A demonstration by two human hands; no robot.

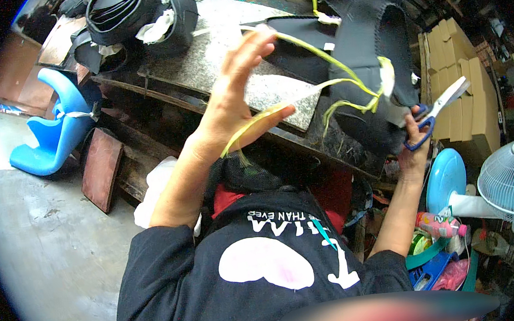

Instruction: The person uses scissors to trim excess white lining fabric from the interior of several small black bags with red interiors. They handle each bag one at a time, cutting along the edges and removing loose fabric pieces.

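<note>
Left hand: fingers spread and raised, thumb and lower fingers pinching a yellow-green plastic strap. The strap runs in several strands from the pinch toward the right, where it loops around a bundle of black foam pieces. One loose end hangs below the palm.

Right hand: fingers closed through the blue handles of a pair of scissors. The blades are pale, point up and right, and lie just beside the lower right edge of the black bundle. Whether the blades are parted or closed cannot be told. The same hand appears to press against the bundle's lower edge.

The bundle stands tilted, held up above the near edge of a worktable with a grey stone slab top. More black foam sheets lie flat on the slab behind the strap. At the far left of the table sits a stack of curved black pieces with white paper scraps.

Surroundings: a blue plastic chair tipped on the concrete floor at left; stacked cardboard boxes at right; a white electric fan lower right, with a pale blue round disc just beside it. The person wears a black shirt with white print.
</note>
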